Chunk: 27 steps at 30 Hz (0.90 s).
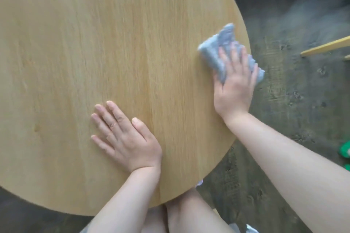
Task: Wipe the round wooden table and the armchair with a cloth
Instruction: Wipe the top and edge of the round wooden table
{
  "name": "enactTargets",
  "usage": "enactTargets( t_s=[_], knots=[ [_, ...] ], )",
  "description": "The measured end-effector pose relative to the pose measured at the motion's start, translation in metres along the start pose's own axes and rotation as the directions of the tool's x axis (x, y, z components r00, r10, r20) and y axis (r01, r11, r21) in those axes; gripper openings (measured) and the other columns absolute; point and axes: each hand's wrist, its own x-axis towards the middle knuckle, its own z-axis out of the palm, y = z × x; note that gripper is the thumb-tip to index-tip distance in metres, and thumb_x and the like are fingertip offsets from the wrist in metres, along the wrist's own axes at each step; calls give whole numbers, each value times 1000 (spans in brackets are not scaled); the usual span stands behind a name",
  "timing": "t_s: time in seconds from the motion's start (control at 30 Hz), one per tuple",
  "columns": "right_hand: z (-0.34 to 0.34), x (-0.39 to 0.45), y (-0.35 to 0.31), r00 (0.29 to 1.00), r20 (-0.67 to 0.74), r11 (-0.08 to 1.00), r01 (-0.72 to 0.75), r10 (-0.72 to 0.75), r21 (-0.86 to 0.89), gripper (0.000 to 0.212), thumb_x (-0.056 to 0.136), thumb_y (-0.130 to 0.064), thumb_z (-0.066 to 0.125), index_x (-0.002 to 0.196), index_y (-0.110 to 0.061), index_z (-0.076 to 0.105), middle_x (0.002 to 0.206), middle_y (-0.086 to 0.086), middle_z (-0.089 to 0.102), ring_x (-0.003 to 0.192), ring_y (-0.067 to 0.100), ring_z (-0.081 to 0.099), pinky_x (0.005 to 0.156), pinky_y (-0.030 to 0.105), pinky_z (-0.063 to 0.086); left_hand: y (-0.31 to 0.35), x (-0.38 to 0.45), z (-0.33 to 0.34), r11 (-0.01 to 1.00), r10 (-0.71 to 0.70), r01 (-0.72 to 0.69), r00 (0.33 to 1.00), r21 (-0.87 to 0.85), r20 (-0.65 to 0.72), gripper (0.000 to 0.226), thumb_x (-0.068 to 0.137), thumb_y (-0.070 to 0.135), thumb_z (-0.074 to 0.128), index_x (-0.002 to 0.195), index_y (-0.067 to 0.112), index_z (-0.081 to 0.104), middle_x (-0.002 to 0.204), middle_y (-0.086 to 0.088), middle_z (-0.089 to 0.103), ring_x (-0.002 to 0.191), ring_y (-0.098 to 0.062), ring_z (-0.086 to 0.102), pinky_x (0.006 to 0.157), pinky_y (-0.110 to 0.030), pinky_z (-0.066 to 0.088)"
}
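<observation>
The round wooden table (94, 43) fills most of the view, light oak with lengthwise grain. A crumpled blue-grey cloth (217, 49) lies at its right edge, part of it hanging past the rim. My right hand (234, 85) presses flat on the cloth with straight, spread fingers. My left hand (125, 136) rests flat on the bare tabletop near the front, fingers straight and spread, holding nothing. The armchair is not recognisable in this view.
Dark grey floor (284, 100) surrounds the table on the right and front. Pale wooden legs (325, 46) of some furniture slant in at the upper right. A green object (345, 149) sits at the right border. My knees (181, 215) show below the table's front rim.
</observation>
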Motion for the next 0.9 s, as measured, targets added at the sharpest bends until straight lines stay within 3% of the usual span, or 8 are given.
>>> enactTargets(
  t_s=[0.1,0.2,0.3,0.4,0.53,0.7,0.83,0.9],
  knots=[
    [5,-20,-31,932,1,920,359,-364,155,43,91,-15,46,133,-9,55,141,8,52,138,24,37,109,56,31,5,-4,2,997,18,-18,1000,69,-1,58,98,29,18,153,14,5,161,-7,5,148,-24,3,117,-51,4],
    [5,-45,-15,456,190,486,858,-869,163,47,93,-8,47,137,-21,53,147,-1,45,141,19,34,115,53,22,1,0,1,995,6,-3,1000,97,-27,56,100,32,4,153,14,8,160,-9,8,147,-26,7,116,-53,8],
    [1,11,28,915,66,917,398,-399,33,51,90,-13,54,140,-23,49,150,-1,41,143,23,30,114,58,17,-1,5,1,997,14,-12,999,77,-29,60,97,27,21,153,14,6,161,-7,4,148,-24,1,117,-51,2],
    [-6,18,3,991,29,988,129,-132,79,50,92,-18,50,142,-19,46,152,1,37,145,25,24,116,54,13,0,5,0,997,16,-12,998,75,-54,60,97,27,24,153,15,5,161,-6,3,148,-23,0,117,-51,1],
    [0,-15,2,428,268,470,875,-863,117,58,90,-13,44,146,-27,38,154,-1,34,145,24,25,119,50,9,10,1,-4,998,-44,46,997,34,-56,61,96,24,29,153,14,10,161,-7,5,148,-24,1,117,-51,-2],
    [-17,72,10,971,102,974,209,-218,86,56,88,-12,49,144,-19,43,155,0,33,146,24,22,119,49,8,60,-29,7,991,3,1,999,-136,33,65,94,26,30,154,15,7,161,-1,-1,148,-18,-7,115,-38,-12],
    [-6,24,5,299,274,364,902,-914,230,58,86,-11,48,143,-25,45,152,-3,38,144,21,28,118,48,14,92,-34,24,975,-191,184,981,-126,-40,66,89,27,24,151,9,20,160,-5,11,148,-23,6,117,-45,4],
    [0,68,18,386,283,436,888,-878,142,66,83,-14,48,146,-28,40,154,-5,33,145,19,24,119,46,10,108,-28,29,972,-223,215,973,-99,-68,64,92,31,22,152,10,17,160,-6,12,147,-23,8,117,-45,4]
  ],
)
